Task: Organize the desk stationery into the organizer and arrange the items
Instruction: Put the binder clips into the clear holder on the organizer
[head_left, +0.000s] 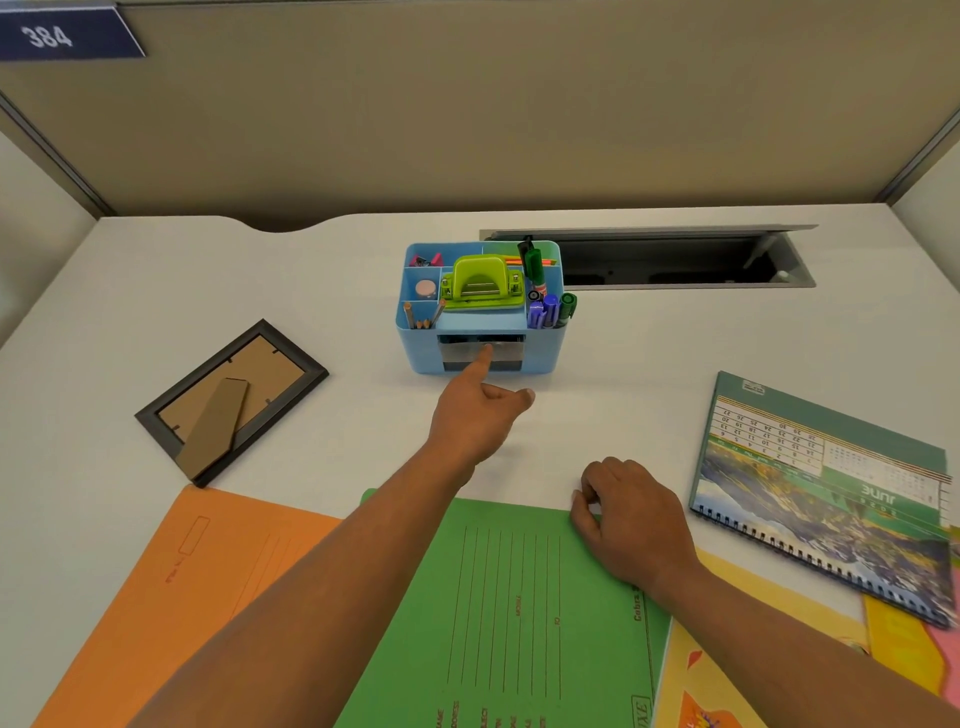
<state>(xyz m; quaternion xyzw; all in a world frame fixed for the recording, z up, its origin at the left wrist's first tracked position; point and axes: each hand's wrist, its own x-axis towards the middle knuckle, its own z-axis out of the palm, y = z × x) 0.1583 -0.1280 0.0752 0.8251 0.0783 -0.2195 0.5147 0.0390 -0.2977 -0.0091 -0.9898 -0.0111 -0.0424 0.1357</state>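
**Fingertip on organizer drawer, other hand on green folder**

Light-blue plastic desk organizer (540, 353) sits upright mid-desk on the white desk (311, 291), just in front of the open grey cable hatch (675, 260).

- Left hand (478, 421): index finger (485, 358) straight, tip pressed against the small clear-fronted drawer (457, 356) in the organizer's front face. Thumb sticks out to the right, the other fingers are folded under. Nothing gripped.
- Right hand (634, 519): knuckles up, fingers curled at the far right corner of the green paper folder (519, 597). Cannot tell whether it pinches the corner or only rests on it.
- Organizer contents:
  - Lime-green hole punch (480, 288) in the centre.
  - Wooden pencils (418, 317) front left.
  - Round pink item (426, 288) in the cell behind the pencils.
  - Pink and black clips (426, 259) back left.
  - Green-capped markers (532, 260) and purple pens (545, 312) along the right side.
- Around it:
  - Dark picture frame (231, 402) lying face down to the left.
  - Orange paper folder (171, 587) near left, partly under the green one.
  - Yellow folder (727, 649) near right.
  - Spiral-bound desk calendar (821, 493) lying flat on the right, overlapping the yellow folder.
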